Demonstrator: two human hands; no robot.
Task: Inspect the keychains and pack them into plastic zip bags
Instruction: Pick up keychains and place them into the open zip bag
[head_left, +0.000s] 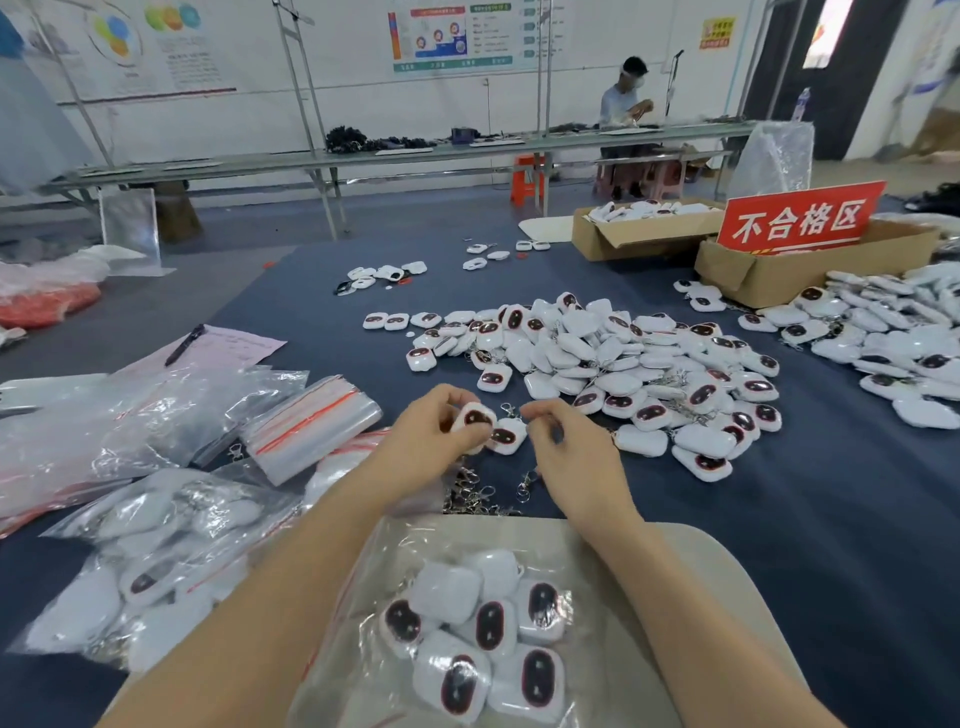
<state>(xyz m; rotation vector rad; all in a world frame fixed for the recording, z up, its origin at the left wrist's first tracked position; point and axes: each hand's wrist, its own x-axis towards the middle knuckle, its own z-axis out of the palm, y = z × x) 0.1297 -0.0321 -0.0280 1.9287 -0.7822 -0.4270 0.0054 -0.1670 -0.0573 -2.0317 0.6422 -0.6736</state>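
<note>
Hands meet above the blue table (857, 519): the left hand (431, 434) pinches a white keychain (474, 418); the right hand (571, 452) curls its fingers against a second keychain (506, 437), grip unclear. Beyond them spreads the loose keychain pile (623, 364); nearer, a zip bag (395, 551) holds several more.

White, rounded keychains (623, 364) with dark, red-rimmed oval faces and metal clasps lie heaped on a blue cloth (857, 519). One keychain (474, 418) sits face-up in the left grip (431, 436), with a second keychain (506, 436) just beside it. A clear zip bag (374, 561) in the foreground holds several more. A stack of empty zip bags (311, 426) with red seals lies to the left.
</note>
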